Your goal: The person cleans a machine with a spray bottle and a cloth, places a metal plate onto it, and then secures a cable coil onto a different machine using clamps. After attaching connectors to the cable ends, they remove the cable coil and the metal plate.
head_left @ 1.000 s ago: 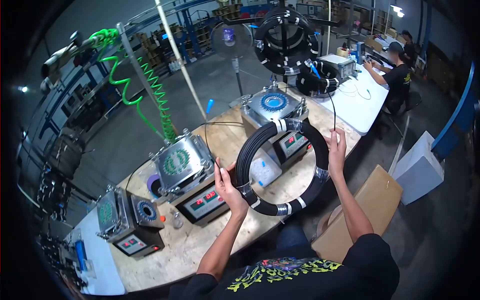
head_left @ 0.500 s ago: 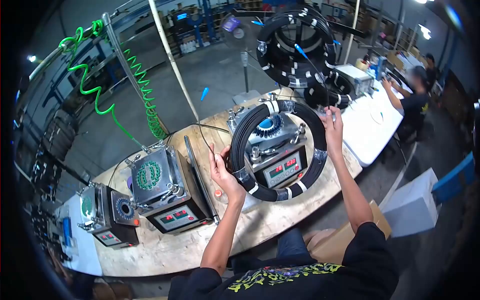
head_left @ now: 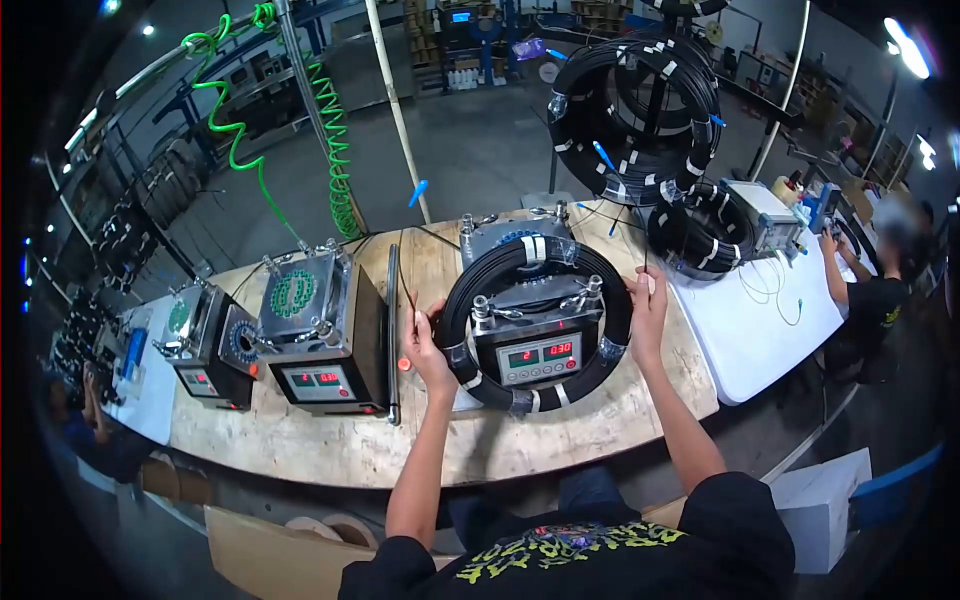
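A ring-shaped coil of black cable [head_left: 461, 308], bound with bands of white and clear tape, is held up over the bench in front of a metal-topped machine. My left hand [head_left: 430, 352] is at its left side, fingers closed on a thin black cable end that rises from them. At the coil's right side, my right hand [head_left: 649, 308] pinches another cable end, which runs up to a blue-tipped connector [head_left: 604, 156]. A second blue connector [head_left: 418, 192] shows above my left hand. Through the ring I see the machine's red digital display [head_left: 540, 356].
Two more machines [head_left: 318, 382] [head_left: 202, 380] stand left on the wooden bench [head_left: 300, 440], with a black bar [head_left: 394, 340] beside them. More cable coils [head_left: 635, 110] hang behind on the right. A co-worker [head_left: 875, 300] sits at the white table [head_left: 750, 340]. Green coiled hoses [head_left: 335, 150] hang at left.
My view has shifted, so the bench and background sit differently. Both hands still hold the coil and cable ends; the right hand and coil appear lower and further left in view.
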